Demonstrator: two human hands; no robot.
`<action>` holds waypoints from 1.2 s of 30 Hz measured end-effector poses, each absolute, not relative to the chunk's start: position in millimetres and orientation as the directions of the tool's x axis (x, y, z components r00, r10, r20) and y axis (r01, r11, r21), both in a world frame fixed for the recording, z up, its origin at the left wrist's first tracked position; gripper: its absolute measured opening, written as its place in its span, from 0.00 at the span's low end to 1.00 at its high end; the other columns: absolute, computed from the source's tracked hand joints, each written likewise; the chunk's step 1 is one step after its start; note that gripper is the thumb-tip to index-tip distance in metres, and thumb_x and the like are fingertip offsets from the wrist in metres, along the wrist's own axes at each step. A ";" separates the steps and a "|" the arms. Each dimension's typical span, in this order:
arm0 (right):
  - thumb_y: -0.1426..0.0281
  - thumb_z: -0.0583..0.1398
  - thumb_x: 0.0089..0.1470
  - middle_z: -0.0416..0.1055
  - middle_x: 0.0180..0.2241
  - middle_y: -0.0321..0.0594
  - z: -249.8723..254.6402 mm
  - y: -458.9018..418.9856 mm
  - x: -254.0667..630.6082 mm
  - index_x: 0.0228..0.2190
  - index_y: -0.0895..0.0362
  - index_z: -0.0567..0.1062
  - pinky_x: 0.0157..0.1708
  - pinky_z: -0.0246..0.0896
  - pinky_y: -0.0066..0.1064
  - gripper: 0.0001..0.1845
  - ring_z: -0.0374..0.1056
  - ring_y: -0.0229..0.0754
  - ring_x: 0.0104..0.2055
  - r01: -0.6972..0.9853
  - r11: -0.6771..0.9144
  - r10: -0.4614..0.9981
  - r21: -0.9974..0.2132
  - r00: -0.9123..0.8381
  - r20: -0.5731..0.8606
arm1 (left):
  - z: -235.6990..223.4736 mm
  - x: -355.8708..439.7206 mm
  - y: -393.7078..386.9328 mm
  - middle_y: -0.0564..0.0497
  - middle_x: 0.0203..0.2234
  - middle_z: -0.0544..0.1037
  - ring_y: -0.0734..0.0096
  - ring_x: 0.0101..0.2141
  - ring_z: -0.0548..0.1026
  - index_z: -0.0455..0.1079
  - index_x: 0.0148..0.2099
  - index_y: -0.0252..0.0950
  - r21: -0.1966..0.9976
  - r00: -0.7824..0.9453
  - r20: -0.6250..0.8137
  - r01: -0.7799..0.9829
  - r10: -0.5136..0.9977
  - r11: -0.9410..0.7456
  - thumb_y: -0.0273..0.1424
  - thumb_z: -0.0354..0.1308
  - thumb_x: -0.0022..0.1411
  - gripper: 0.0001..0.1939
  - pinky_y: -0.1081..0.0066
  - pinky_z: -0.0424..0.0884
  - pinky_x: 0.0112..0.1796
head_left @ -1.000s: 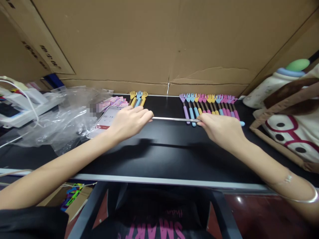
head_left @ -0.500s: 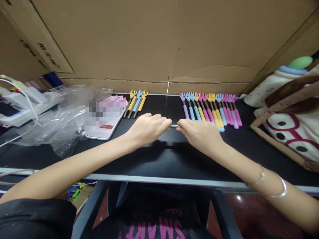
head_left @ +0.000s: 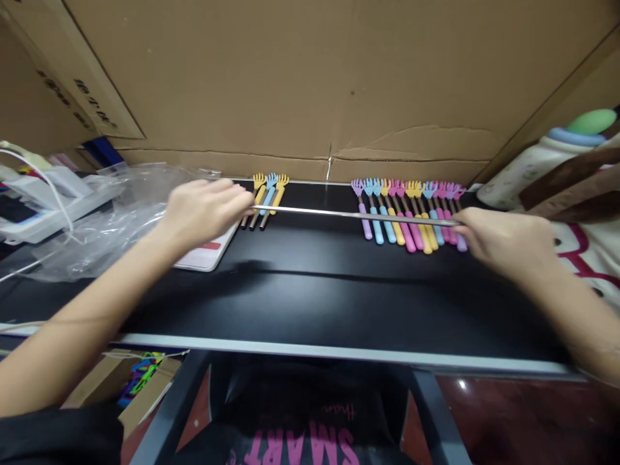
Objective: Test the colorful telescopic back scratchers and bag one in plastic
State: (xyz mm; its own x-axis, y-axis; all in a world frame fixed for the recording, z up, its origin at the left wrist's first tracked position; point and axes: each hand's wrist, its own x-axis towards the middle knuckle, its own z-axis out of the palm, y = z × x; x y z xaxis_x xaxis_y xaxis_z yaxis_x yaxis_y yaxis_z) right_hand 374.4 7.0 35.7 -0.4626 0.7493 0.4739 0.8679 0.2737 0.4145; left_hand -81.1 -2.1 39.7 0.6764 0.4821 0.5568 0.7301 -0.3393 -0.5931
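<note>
The head view showed a slim metal rod (head_left: pixel 329 213) held up above the tabletop, level but for a slight dip toward the right, its thin shadow falling on the black surface below. The left hand (head_left: pixel 208 210) was closed around one end and the right hand (head_left: pixel 508 242) around the other, so both grips were narrow and firm-looking, knuckles up; what lay inside the fists could not be seen.

To handle it well, both hands needed to pull along one straight line, since any sideways push could have bent so thin a shaft. An even, steady pull seemed better than a jerk, with the wrists kept in line with the rod.

Beyond the rod lay a long row of claw-headed sticks (head_left: pixel 413 231) on the right and a trio of similar sticks (head_left: pixel 268 200) on the left; keeping the rod raised would have spared both from being knocked. The phone (head_left: pixel 208 255) lay partly hidden by the left hand, with a crumpled plastic bag (head_left: pixel 111 206) beside it, so that elbow called for care. All rested on the black table (head_left: pixel 314 316), before a cardboard wall (head_left: pixel 290 77).
</note>
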 end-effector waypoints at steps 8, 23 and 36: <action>0.49 0.44 0.61 0.75 0.33 0.56 30.1 11.3 440.6 0.39 0.61 0.78 0.27 0.47 0.33 0.34 0.67 0.43 0.34 0.911 0.201 0.881 0.360 -0.329 0.339 | 41.8 -115.9 1.1 0.56 0.21 0.69 0.74 0.27 0.61 0.64 0.30 0.38 -0.630 0.668 0.530 0.722 0.522 -0.285 0.34 0.45 0.70 0.15 0.73 0.52 0.25; 0.58 0.44 0.55 0.71 0.25 0.45 29.6 -4.5 446.3 0.27 0.54 0.70 0.23 0.51 0.33 0.20 0.64 0.44 0.25 0.872 0.205 0.787 0.444 -0.416 0.455 | 33.5 -183.2 -6.2 0.55 0.19 0.67 0.72 0.26 0.63 0.65 0.28 0.38 -0.628 0.651 0.552 0.736 0.521 -0.254 0.40 0.41 0.69 0.21 0.74 0.52 0.26; 0.59 0.54 0.56 0.75 0.32 0.53 21.2 10.3 455.8 0.33 0.56 0.74 0.28 0.52 0.34 0.15 0.67 0.46 0.30 0.904 0.217 0.897 0.367 -0.333 0.289 | 22.5 -176.2 -7.1 0.52 0.22 0.68 0.68 0.28 0.60 0.64 0.30 0.41 -0.434 0.573 0.484 0.814 0.662 -0.387 0.37 0.40 0.69 0.17 0.69 0.51 0.28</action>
